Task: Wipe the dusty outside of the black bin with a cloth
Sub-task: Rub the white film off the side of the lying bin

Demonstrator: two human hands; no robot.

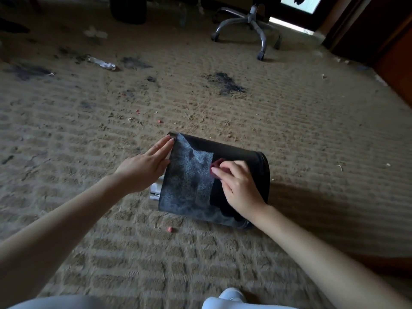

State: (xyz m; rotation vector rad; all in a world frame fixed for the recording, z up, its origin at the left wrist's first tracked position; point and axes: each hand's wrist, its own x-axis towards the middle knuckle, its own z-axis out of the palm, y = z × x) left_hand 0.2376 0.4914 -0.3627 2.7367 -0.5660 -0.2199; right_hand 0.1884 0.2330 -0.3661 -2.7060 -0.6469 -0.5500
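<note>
The black bin [234,157] lies on its side on the carpet [223,108]. The left hand [142,168], fingers straight, presses its rim; just beside it, the right hand [236,186] pinches a red cloth [215,166] against the dusty side.

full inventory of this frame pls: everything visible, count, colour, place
round black bin: 1, black, grey dust toward its rim end, on its side on the carpet, centre
small red cloth: 1, red, on the bin under right fingers
ribbed beige carpet: 1, beige, dark stains, whole floor
metal office-chair base: 1, silver, top centre-right
crumpled white litter: 2, white, upper left
small pink crumbs: at least 4, pink, scattered on carpet
left hand: 1, flat against the bin's rim end
right hand: 1, pinching the cloth
</note>
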